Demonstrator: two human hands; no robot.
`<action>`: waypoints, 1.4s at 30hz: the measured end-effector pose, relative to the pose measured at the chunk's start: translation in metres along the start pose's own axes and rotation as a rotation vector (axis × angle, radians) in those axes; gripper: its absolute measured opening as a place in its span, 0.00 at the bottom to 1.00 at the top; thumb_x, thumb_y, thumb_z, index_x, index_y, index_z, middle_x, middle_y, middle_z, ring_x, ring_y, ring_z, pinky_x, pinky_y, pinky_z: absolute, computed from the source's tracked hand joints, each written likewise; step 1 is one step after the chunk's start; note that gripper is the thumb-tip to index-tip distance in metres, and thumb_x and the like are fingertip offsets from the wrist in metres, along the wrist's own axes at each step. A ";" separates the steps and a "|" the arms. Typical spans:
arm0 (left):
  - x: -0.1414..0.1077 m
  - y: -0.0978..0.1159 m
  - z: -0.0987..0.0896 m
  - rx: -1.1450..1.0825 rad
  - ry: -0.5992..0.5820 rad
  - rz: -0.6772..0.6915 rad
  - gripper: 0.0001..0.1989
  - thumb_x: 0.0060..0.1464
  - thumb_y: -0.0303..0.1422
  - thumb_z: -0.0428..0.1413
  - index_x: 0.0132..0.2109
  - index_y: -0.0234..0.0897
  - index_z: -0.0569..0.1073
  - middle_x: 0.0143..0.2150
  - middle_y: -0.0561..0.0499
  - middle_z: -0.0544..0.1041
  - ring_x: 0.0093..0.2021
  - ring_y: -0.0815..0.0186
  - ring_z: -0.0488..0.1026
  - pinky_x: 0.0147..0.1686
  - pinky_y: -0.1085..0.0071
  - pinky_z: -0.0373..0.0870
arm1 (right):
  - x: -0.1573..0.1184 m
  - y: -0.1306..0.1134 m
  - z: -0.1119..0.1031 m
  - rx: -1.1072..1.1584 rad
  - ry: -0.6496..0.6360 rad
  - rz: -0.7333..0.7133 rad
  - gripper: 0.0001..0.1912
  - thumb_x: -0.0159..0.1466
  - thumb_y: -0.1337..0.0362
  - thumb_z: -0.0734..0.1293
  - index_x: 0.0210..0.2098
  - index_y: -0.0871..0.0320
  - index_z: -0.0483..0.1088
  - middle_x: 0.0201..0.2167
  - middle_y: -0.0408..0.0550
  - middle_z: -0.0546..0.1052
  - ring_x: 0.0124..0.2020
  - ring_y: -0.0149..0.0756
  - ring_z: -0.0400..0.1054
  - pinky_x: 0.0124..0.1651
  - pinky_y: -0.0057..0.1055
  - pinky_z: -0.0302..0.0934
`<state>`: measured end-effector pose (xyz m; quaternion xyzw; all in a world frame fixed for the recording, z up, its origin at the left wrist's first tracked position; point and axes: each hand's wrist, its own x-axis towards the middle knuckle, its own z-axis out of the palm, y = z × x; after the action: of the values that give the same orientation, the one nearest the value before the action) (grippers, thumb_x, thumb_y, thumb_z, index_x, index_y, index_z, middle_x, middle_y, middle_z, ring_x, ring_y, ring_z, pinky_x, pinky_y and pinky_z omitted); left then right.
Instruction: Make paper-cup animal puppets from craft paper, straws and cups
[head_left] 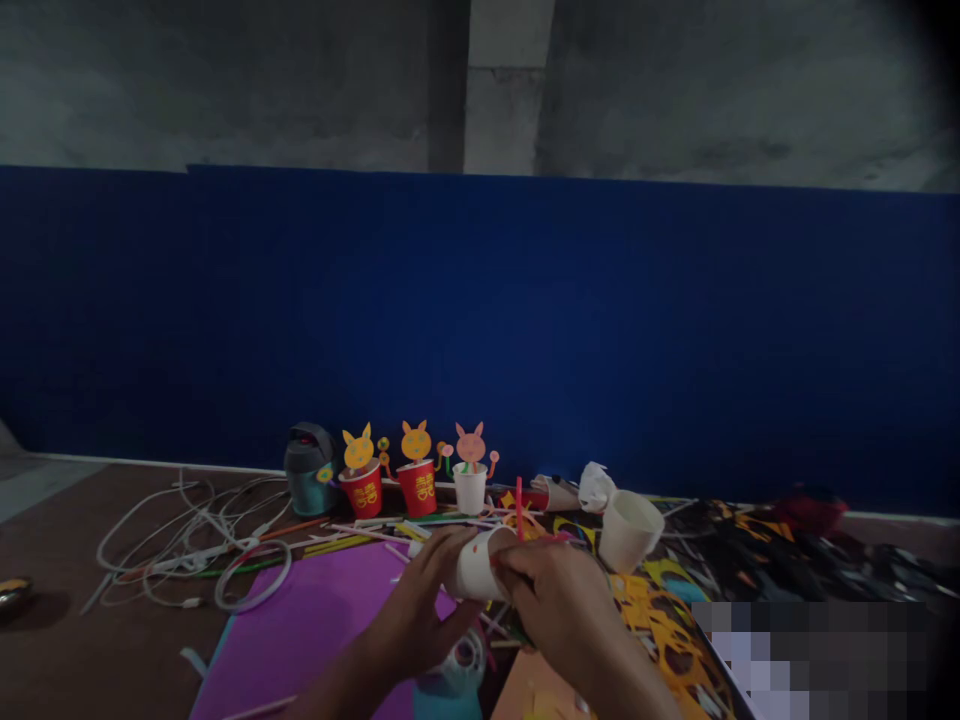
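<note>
A white paper cup (477, 566) lies tilted on its side in my left hand (431, 600), whose fingers wrap round it. Small red spots show on the cup's wall. My right hand (559, 595) is closed at the cup's mouth, its fingertips pinched together by the rim. From beside those fingertips a thin red straw (519, 505) rises upright; its lower end is hidden by my fingers. Beneath my hands are a roll of clear tape (466, 655) and a purple sheet (322, 630).
Two red cups (361, 492) and a white cup (469, 490) with paper cat heads stand behind, beside a teal flask (310, 470). White cables (202, 535) tangle at left. At right are a larger white cup (630, 530), crumpled tissue (596, 487) and orange paper scraps (660, 630).
</note>
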<state>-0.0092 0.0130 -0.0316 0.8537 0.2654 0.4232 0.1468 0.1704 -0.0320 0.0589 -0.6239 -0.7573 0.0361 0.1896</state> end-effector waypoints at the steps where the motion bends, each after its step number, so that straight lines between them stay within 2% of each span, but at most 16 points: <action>1: -0.001 0.000 0.001 -0.004 -0.005 0.011 0.33 0.50 0.24 0.56 0.62 0.42 0.53 0.57 0.40 0.65 0.59 0.53 0.61 0.57 0.54 0.62 | 0.000 -0.002 0.000 -0.001 0.004 0.007 0.14 0.59 0.68 0.60 0.24 0.53 0.75 0.24 0.44 0.79 0.25 0.32 0.70 0.25 0.29 0.43; 5: -0.004 -0.003 0.007 -0.026 -0.004 0.023 0.35 0.48 0.22 0.56 0.62 0.42 0.54 0.57 0.40 0.65 0.59 0.53 0.62 0.56 0.55 0.63 | 0.000 -0.006 -0.001 0.010 -0.006 0.040 0.12 0.57 0.69 0.61 0.23 0.53 0.74 0.25 0.43 0.79 0.26 0.34 0.71 0.25 0.28 0.43; 9: -0.004 -0.009 0.010 -0.062 0.133 0.025 0.34 0.50 0.22 0.56 0.61 0.44 0.52 0.56 0.40 0.65 0.57 0.54 0.63 0.55 0.55 0.64 | -0.003 -0.002 -0.005 0.054 0.052 0.053 0.11 0.58 0.65 0.62 0.37 0.50 0.75 0.27 0.44 0.80 0.27 0.37 0.72 0.26 0.28 0.48; 11: -0.003 -0.011 0.011 -0.064 0.147 0.028 0.34 0.50 0.23 0.56 0.61 0.44 0.53 0.56 0.40 0.65 0.57 0.54 0.63 0.55 0.55 0.64 | -0.005 0.001 -0.007 0.039 0.056 0.047 0.12 0.59 0.64 0.62 0.40 0.50 0.74 0.28 0.46 0.80 0.29 0.39 0.73 0.27 0.28 0.49; 16: -0.004 -0.005 0.010 -0.057 0.076 0.039 0.35 0.49 0.23 0.57 0.61 0.44 0.53 0.56 0.41 0.66 0.59 0.55 0.62 0.56 0.56 0.63 | -0.003 -0.002 -0.007 -0.085 -0.043 0.059 0.10 0.59 0.66 0.61 0.29 0.52 0.75 0.26 0.46 0.80 0.26 0.38 0.73 0.24 0.28 0.43; 21: -0.004 0.002 0.008 -0.064 -0.017 -0.040 0.31 0.49 0.25 0.57 0.60 0.43 0.58 0.57 0.41 0.67 0.58 0.53 0.63 0.57 0.56 0.62 | -0.006 -0.009 -0.003 -0.049 0.000 0.089 0.12 0.59 0.68 0.61 0.25 0.53 0.74 0.24 0.46 0.79 0.26 0.37 0.72 0.24 0.29 0.44; 24: -0.004 0.002 0.004 -0.129 -0.026 -0.070 0.32 0.49 0.26 0.57 0.60 0.43 0.57 0.58 0.41 0.65 0.59 0.53 0.62 0.57 0.56 0.62 | -0.011 -0.005 -0.006 0.095 0.049 0.045 0.12 0.60 0.67 0.60 0.28 0.53 0.75 0.23 0.46 0.79 0.25 0.36 0.72 0.25 0.28 0.49; 27: -0.005 0.002 0.000 -0.274 -0.087 -0.094 0.33 0.49 0.29 0.59 0.61 0.44 0.57 0.58 0.42 0.66 0.57 0.53 0.64 0.55 0.57 0.63 | -0.013 0.006 -0.016 0.306 0.210 0.055 0.14 0.63 0.61 0.59 0.37 0.54 0.76 0.27 0.48 0.79 0.27 0.36 0.71 0.29 0.28 0.56; 29: -0.006 0.001 -0.001 -0.388 -0.146 -0.129 0.35 0.47 0.33 0.62 0.61 0.44 0.58 0.58 0.42 0.66 0.56 0.52 0.65 0.53 0.58 0.65 | -0.012 0.013 -0.023 0.414 0.255 0.066 0.15 0.64 0.59 0.59 0.37 0.56 0.76 0.30 0.49 0.79 0.30 0.36 0.71 0.32 0.28 0.59; 31: -0.006 0.001 -0.001 -0.477 -0.166 -0.176 0.37 0.44 0.37 0.64 0.60 0.45 0.59 0.58 0.42 0.66 0.56 0.51 0.65 0.52 0.58 0.66 | -0.010 0.021 -0.029 0.504 0.202 0.045 0.17 0.64 0.57 0.59 0.32 0.57 0.77 0.28 0.49 0.77 0.29 0.35 0.69 0.29 0.28 0.58; 34: -0.003 0.002 -0.003 -0.564 -0.180 -0.264 0.37 0.42 0.41 0.65 0.59 0.45 0.60 0.57 0.43 0.66 0.54 0.53 0.67 0.49 0.59 0.68 | -0.007 0.033 -0.034 0.637 0.077 0.081 0.20 0.63 0.52 0.60 0.31 0.58 0.77 0.19 0.45 0.71 0.20 0.30 0.60 0.21 0.27 0.51; 36: -0.002 0.004 -0.006 -0.628 -0.209 -0.321 0.36 0.42 0.42 0.64 0.58 0.45 0.61 0.56 0.43 0.67 0.52 0.54 0.68 0.48 0.60 0.69 | -0.005 0.040 -0.033 0.698 0.074 0.137 0.20 0.63 0.51 0.60 0.33 0.57 0.77 0.17 0.42 0.67 0.17 0.28 0.55 0.19 0.27 0.47; 38: -0.001 0.005 -0.007 -0.715 -0.251 -0.364 0.37 0.40 0.45 0.65 0.57 0.45 0.63 0.54 0.44 0.68 0.51 0.54 0.69 0.45 0.61 0.69 | 0.001 0.043 -0.026 0.717 0.082 0.109 0.19 0.63 0.52 0.60 0.28 0.57 0.75 0.18 0.41 0.65 0.18 0.27 0.54 0.20 0.27 0.46; 40: -0.001 0.005 -0.007 -0.804 -0.313 -0.395 0.36 0.38 0.47 0.65 0.55 0.44 0.65 0.51 0.44 0.70 0.49 0.54 0.70 0.43 0.63 0.70 | 0.010 0.042 -0.014 0.748 -0.034 0.013 0.21 0.63 0.53 0.61 0.19 0.58 0.71 0.16 0.39 0.62 0.19 0.27 0.52 0.22 0.26 0.46; 42: -0.002 0.006 -0.006 -0.873 -0.362 -0.417 0.36 0.37 0.49 0.65 0.53 0.42 0.66 0.47 0.44 0.71 0.46 0.55 0.70 0.40 0.64 0.69 | 0.019 0.039 0.000 0.838 -0.267 -0.031 0.22 0.62 0.52 0.62 0.17 0.59 0.69 0.14 0.37 0.58 0.18 0.25 0.48 0.21 0.26 0.44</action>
<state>-0.0127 0.0073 -0.0268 0.7013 0.1992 0.3019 0.6143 0.2035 -0.0049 0.0522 -0.4716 -0.7044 0.4176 0.3271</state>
